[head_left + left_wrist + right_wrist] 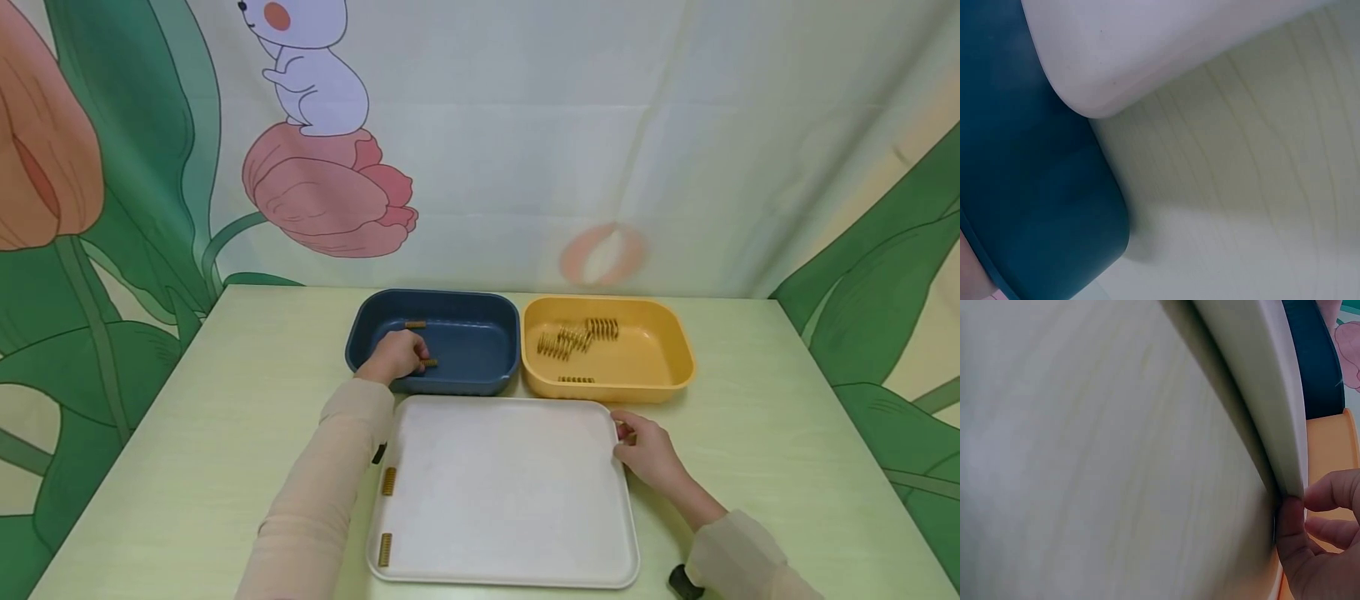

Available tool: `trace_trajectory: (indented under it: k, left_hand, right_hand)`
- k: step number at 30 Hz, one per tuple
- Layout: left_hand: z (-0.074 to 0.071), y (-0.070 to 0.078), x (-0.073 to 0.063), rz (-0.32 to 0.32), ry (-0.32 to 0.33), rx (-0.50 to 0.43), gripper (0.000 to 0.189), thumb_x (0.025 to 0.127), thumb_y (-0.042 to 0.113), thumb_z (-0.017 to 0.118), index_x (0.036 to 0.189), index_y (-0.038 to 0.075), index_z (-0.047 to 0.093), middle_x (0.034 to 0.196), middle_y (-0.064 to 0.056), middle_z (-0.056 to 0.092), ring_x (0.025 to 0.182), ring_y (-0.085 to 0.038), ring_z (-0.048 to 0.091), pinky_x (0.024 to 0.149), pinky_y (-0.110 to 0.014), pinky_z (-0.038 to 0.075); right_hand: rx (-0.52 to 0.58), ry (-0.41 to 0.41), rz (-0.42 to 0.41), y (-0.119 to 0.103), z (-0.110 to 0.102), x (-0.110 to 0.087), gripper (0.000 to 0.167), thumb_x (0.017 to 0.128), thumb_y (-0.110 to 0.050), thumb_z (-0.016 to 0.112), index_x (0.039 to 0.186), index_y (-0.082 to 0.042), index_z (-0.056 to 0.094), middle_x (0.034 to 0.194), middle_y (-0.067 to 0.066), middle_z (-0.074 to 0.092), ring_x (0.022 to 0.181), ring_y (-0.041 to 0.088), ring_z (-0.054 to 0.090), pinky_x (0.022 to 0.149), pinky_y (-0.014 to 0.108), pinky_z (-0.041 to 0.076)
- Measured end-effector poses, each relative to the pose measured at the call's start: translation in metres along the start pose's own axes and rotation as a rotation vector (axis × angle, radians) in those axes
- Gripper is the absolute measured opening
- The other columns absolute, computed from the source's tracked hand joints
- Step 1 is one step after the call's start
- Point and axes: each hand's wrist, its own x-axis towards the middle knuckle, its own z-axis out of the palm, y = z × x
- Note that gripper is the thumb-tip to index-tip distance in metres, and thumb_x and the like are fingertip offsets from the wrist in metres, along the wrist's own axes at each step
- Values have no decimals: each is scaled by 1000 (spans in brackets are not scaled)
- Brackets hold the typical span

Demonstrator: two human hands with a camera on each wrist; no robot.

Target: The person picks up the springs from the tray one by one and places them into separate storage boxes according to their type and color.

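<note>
My left hand (395, 354) reaches into the dark blue tray (480, 385), its curled fingers at a small brass-coloured coil spring (430, 362), which they seem to pinch; part of it is hidden. Another spring (415, 324) lies farther back in that tray. With thumb and fingers my right hand (651, 450) grips the rim of the white tray (502, 492) near its far right corner; the right wrist view shows the thumb (1291, 531) against the outer side. Along the white tray's left side lie two springs, one upper (388, 481) and one lower (385, 550).
To the right of the blue tray stands a yellow tray (652, 367) with several larger coil springs (576, 338) in it. All three trays sit on a pale green table (765, 433). A printed curtain (510, 150) hangs behind the table's back edge.
</note>
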Motion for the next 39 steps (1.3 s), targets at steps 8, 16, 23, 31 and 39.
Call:
trace_trajectory:
  k: [8, 16, 23, 31, 39]
  left_hand:
    - [1, -1, 0, -16, 0, -31, 16, 80, 3, 59, 95, 4, 65, 102, -12, 62, 99, -26, 53, 84, -37, 44]
    - [1, -1, 1, -33, 17, -59, 16, 80, 6, 61, 95, 5, 64, 104, -11, 60, 98, -26, 53, 82, -37, 44]
    - [1, 0, 0, -11, 66, -68, 16, 79, 11, 62, 94, 6, 64, 99, -10, 61, 93, -25, 53, 83, -38, 43]
    - [0, -1, -4, 48, 138, -95, 14, 80, 11, 62, 93, 5, 63, 94, -10, 62, 89, -24, 55, 80, -37, 43]
    - [-2, -2, -6, 89, 183, -140, 16, 83, 11, 57, 97, 5, 62, 94, -11, 62, 88, -24, 55, 78, -37, 44]
  right_hand:
    - [0, 4, -14, 1, 0, 0, 48, 69, 7, 51, 117, 8, 50, 85, 12, 52, 70, 15, 49, 53, 21, 41]
    - [0, 3, -5, 1, 0, 0, 48, 69, 5, 51, 117, 7, 50, 85, 11, 52, 71, 16, 48, 53, 21, 41]
    - [-3, 3, 5, -1, 0, -2, 47, 70, 6, 52, 117, 7, 50, 86, 12, 52, 72, 16, 49, 55, 21, 41]
    - [-9, 5, -6, 0, 0, -1, 47, 70, 7, 52, 116, 7, 51, 85, 11, 52, 70, 15, 48, 54, 20, 40]
    - [-15, 0, -2, 0, 0, 0, 48, 70, 6, 52, 118, 7, 50, 86, 12, 53, 72, 16, 49, 55, 21, 41]
